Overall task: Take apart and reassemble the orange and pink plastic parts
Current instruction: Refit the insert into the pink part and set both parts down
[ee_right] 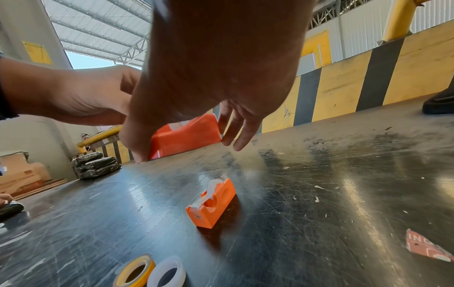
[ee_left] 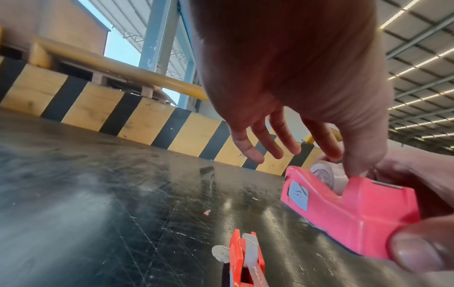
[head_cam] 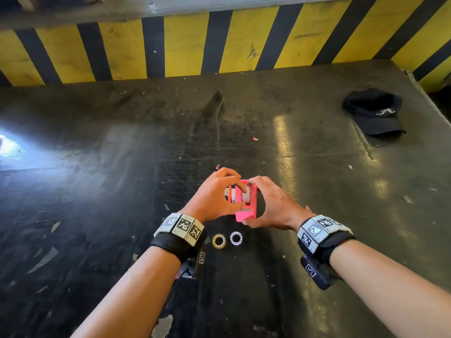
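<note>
A pink tape dispenser (head_cam: 244, 217) stands on the dark table (head_cam: 122, 167) between my hands, with a whitish tape roll (head_cam: 246, 196) sitting in its cradle. My left hand (head_cam: 240, 197) pinches that roll from above between thumb and forefinger; in the left wrist view the roll (ee_left: 324, 172) shows behind the pink body (ee_left: 356, 213). My right hand (head_cam: 255, 203) grips the dispenser lengthwise, thumb on its near end and fingers on its far end. A smaller orange dispenser (head_cam: 230, 200) lies just left of the pink one, untouched (ee_right: 211, 202).
Two loose tape rolls lie near my wrists, one yellow (head_cam: 219, 241) and one white (head_cam: 236, 237). A black cap (head_cam: 373, 113) rests at the far right. A yellow-and-black striped wall (head_cam: 185, 45) borders the table's far side. Black wrapped bundles (ee_right: 96, 165) sit off one edge.
</note>
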### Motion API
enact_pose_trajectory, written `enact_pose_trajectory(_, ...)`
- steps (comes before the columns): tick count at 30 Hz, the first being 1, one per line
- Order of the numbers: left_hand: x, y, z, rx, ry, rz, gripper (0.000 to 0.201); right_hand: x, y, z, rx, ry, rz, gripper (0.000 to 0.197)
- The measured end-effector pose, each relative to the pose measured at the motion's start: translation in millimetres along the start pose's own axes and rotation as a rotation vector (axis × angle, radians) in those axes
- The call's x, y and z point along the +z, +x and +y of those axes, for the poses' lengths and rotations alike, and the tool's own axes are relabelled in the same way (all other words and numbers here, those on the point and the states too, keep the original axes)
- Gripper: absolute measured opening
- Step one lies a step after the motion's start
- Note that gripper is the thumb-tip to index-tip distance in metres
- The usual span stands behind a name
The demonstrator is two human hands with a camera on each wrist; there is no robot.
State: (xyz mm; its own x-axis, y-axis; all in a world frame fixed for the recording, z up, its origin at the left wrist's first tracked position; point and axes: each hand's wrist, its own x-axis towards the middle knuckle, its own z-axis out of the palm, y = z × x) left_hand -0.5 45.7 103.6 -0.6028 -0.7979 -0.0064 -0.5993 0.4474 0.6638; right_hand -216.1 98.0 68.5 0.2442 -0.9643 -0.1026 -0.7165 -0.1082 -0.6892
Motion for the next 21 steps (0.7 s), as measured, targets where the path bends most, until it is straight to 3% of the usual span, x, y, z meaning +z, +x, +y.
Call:
enact_pose_trajectory(10,7,1,10,0.093,0.176,0.094,0.012,-2,-2,-1,0.014,-0.017,0.006,0.09)
enact_pose_trajectory(21,6,-5,13,-0.01,0.188,-0.126,0.007,-2,-2,-2,0.072,-0.042,-0.06,0.088)
